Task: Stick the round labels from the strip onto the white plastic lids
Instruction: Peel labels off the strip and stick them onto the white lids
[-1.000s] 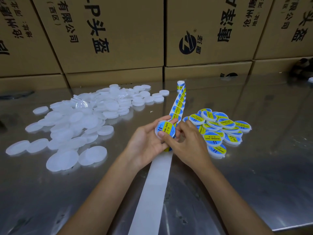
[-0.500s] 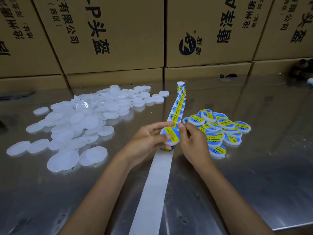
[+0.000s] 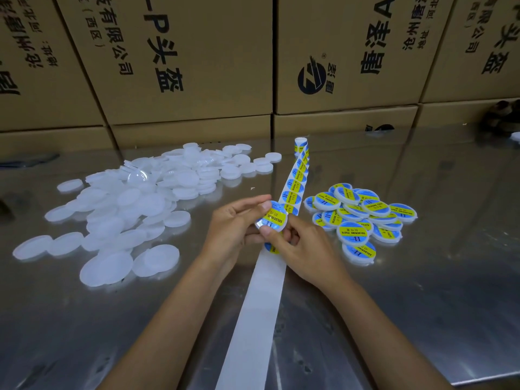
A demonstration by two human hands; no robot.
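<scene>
White labelled lid (image 3: pixel 271 220) in the curled grip of both left hand (image 3: pixel 233 229) and right hand (image 3: pixel 302 249), above the strip (image 3: pixel 264 291).

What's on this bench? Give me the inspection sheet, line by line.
Surface: reflective metal table, scuffed.
Job's things: label strip runs up the middle from a small roll at the far end; its near part is bare white backing. Unlabelled white lids heaped on the left. Labelled lids piled on the right. One lid with label is held above the strip.
Clutter: a small white scrap beside the strip; a dark object at the far right, unclear.
Grippers: left hand and right hand both grip the held lid.
Cables: nothing seen.
Surroundings: stacked cardboard boxes with printed text behind the table.
</scene>
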